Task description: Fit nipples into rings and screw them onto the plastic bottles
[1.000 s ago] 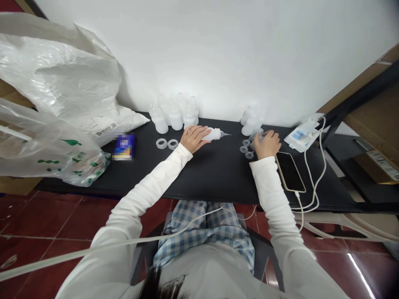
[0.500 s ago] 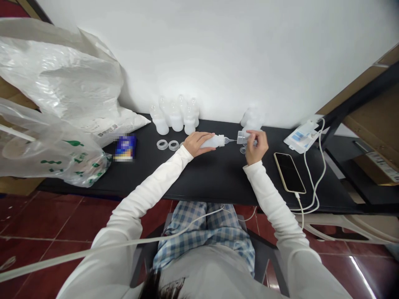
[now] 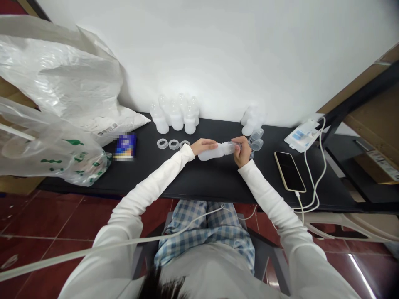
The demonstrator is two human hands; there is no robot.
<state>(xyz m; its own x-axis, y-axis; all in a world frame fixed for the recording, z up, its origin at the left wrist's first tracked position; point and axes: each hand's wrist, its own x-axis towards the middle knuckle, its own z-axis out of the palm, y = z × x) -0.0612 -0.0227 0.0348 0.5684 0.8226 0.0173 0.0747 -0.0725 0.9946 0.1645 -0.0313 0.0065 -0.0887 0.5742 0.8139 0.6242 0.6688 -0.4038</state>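
Note:
A frosted white baby bottle (image 3: 212, 153) lies on its side between my hands, its neck pointing right. My left hand (image 3: 203, 145) is closed on the bottle's base end. At the neck, my right hand (image 3: 242, 151) grips a clear cap (image 3: 230, 147) that sits over the bottle's top end. Beyond the left hand lie three white rings (image 3: 173, 144) in a row. Several bottles with clear domed tops (image 3: 177, 118) stand behind them. Just right of the right hand are clear teat-shaped pieces (image 3: 256, 144).
Other white bottles (image 3: 250, 122) stand against the wall. A phone (image 3: 289, 172) on a charging cable and a white-blue pack (image 3: 301, 135) lie at the right. Plastic bags (image 3: 75, 79) and a small blue box (image 3: 126, 146) occupy the left. A cable crosses above my lap.
The right hand has moved left, bringing the clear cap over the bottle's teat and neck. The bottle has shifted slightly toward me. The teat pieces behind the right hand are now uncovered.

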